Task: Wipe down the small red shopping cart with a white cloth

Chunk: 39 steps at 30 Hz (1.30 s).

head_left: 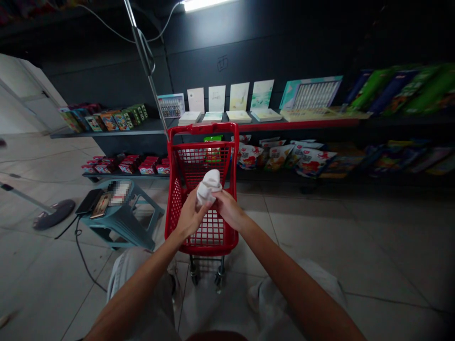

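Both of my hands meet over a small red shopping cart [232, 189], closed on one crumpled white cloth [212, 181]. My left hand [190, 215] grips the cloth from its left side, thumb toward the front. From the right, my right hand [229, 206] pinches its lower edge. The cloth's top bulges up above my fingers, and parts of it are hidden by them. Beneath the hands, the cart's mesh basket shows its red grid walls and floor.
A blue-grey plastic stool [122, 220] with a black device stands left of the cart. Behind are shelves [149, 127] with boxes, notebooks and snack bags [313, 158]. A metal pole [152, 87] rises by the cart's left. A round stand base [53, 214] sits at far left.
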### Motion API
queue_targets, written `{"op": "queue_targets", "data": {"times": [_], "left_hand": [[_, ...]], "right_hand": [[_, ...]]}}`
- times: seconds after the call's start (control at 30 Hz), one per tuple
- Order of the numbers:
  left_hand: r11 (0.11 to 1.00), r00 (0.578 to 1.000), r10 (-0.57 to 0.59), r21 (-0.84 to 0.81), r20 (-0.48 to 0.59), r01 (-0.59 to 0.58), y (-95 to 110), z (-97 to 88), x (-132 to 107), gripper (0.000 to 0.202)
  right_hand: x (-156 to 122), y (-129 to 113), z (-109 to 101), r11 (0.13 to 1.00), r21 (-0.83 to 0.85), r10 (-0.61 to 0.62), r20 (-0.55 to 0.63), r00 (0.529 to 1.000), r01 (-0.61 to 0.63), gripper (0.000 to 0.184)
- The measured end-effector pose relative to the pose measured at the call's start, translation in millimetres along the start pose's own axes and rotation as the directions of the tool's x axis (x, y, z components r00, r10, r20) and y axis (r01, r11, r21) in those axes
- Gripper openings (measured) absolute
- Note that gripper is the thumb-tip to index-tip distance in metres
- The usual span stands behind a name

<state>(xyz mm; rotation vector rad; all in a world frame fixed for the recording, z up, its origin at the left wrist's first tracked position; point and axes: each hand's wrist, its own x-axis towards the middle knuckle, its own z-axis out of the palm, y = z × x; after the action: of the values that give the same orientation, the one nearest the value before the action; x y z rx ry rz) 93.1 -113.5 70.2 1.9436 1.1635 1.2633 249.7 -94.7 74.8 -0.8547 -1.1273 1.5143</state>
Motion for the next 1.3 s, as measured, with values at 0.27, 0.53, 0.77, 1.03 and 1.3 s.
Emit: {"op": "queue_targets", "data": {"times": [0.27,0.53,0.77,1.03,1.3], "left_hand": [[0.971,0.95,-0.233,-0.007,-0.208,0.237,-14,-8.3,8,0.043],[0.997,0.986,-0.059,0.048,-0.154,0.067,-38,-32.3,25,0.044],[0.971,0.973,0.103,0.233,-0.208,-0.053,-25,-42.5,11,0.042],[0.899,0.952,0.295,0.361,-0.078,-0.249,-20,-36.4,-37,0.05],[0.789,0.908,0.373,0.451,0.188,-0.417,-64,-55.2,-66,0.054]], "right_hand": [[-8,-19,-23,0.647,-0.693,-0.275,0.178,0.945,0.319,0.04],[29,-12,-87,0.0,-0.899,-0.284,0.42,0.862,0.438,0.031],[38,9,-59,-0.065,-0.948,-0.397,0.31,0.864,0.311,0.027],[26,2,-12,-0.109,-0.984,-0.354,0.174,0.919,0.144,0.03],[18,6,-2,-0.141,-0.978,-0.366,0.195,0.91,0.153,0.028]]}}
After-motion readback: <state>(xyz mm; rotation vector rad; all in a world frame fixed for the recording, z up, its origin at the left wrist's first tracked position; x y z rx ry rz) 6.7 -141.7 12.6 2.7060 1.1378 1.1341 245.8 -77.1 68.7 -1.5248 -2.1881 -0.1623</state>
